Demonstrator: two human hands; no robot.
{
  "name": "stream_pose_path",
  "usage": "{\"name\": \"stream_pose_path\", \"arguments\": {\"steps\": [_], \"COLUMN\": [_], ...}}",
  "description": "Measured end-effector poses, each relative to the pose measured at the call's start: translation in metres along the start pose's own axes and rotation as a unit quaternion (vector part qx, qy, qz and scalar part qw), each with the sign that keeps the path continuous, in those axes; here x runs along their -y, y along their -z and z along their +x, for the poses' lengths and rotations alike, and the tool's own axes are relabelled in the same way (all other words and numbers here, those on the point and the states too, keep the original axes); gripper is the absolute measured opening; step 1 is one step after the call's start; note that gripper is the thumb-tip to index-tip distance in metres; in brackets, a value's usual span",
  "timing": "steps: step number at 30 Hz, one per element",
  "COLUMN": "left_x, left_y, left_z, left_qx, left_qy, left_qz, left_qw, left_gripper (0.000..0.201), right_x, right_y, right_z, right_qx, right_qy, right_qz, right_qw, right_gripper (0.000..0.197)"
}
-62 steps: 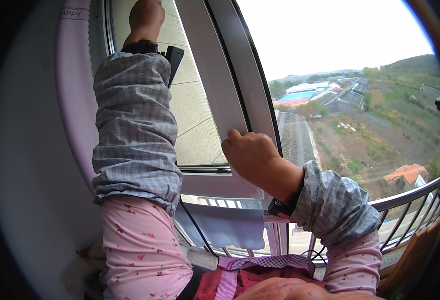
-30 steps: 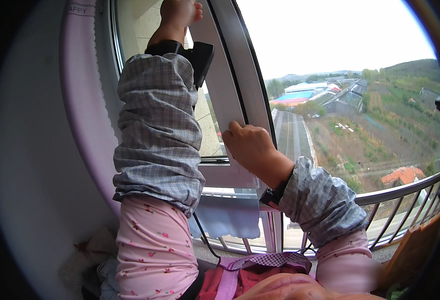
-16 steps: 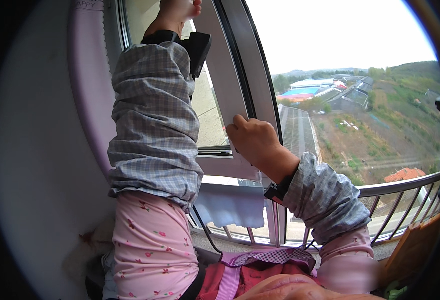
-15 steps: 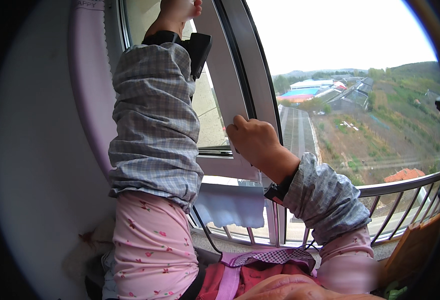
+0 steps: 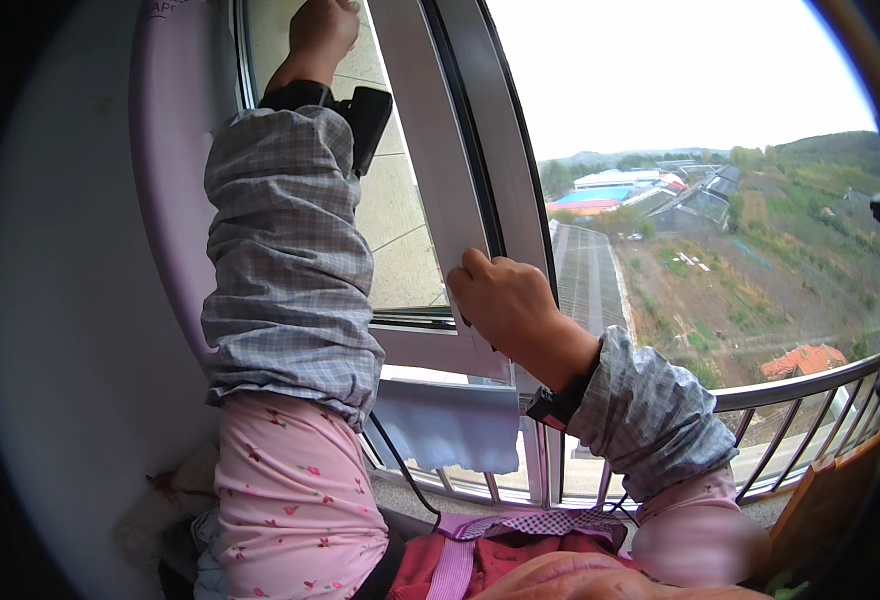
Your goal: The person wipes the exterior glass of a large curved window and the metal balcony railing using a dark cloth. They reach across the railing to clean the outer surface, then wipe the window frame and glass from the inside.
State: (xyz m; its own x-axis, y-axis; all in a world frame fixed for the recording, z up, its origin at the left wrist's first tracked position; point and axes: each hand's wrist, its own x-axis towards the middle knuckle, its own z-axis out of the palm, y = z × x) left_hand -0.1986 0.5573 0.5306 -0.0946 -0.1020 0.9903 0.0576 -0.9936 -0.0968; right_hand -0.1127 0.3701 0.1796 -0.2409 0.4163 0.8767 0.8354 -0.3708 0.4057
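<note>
High in the view, my left hand (image 5: 320,38) is raised in front of the glass pane (image 5: 395,200) with its fingers curled closed. Whatever it may hold is hidden, and the top of the view cuts it off. My right hand (image 5: 508,300) is closed around the inner edge of the white window sash (image 5: 425,130), low on its upright. A small dark part shows beneath its fingers. Under the sash hangs a pale blue cloth (image 5: 445,425) with a wavy lower edge. Black bands with boxy devices sit on both wrists.
A purple curtain (image 5: 165,160) with a scalloped edge hangs by the grey wall (image 5: 70,300) at left. A curved metal railing (image 5: 800,385) runs beyond the window. Brown wood (image 5: 830,490) stands at lower right. Outside lie fields and low roofs.
My left arm has shifted slightly left, and its hand has turned and sits a little left of before. My right hand keeps its hold on the sash. The whole view has tilted slightly.
</note>
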Motion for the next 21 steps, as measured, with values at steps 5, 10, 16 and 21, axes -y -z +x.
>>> {"name": "stream_pose_path", "arguments": {"steps": [5,10,16,21], "left_x": [0.04,0.06,0.056,0.055], "left_y": [0.01,0.02,0.025,0.018], "left_z": [0.003,0.008,0.018,0.022], "left_qx": [-0.102,-0.148,-0.109,-0.124], "left_qy": [-0.119,-0.143,-0.079,-0.1], "left_qz": [0.205,0.257,0.364,0.3], "left_qw": [0.966,0.944,0.922,0.94], "left_gripper": [0.021,0.024,0.019,0.019], "right_x": [0.009,0.016,0.02,0.016], "right_y": [0.012,0.022,0.025,0.021], "right_z": [-0.011,-0.02,-0.028,-0.031], "right_qx": [0.014,0.018,0.023,0.056], "right_qy": [0.014,0.026,0.039,0.063], "right_qz": [0.014,0.043,0.044,-0.021], "right_qw": [1.0,0.999,0.998,0.996], "right_gripper": [0.005,0.005,0.006,0.007]}}
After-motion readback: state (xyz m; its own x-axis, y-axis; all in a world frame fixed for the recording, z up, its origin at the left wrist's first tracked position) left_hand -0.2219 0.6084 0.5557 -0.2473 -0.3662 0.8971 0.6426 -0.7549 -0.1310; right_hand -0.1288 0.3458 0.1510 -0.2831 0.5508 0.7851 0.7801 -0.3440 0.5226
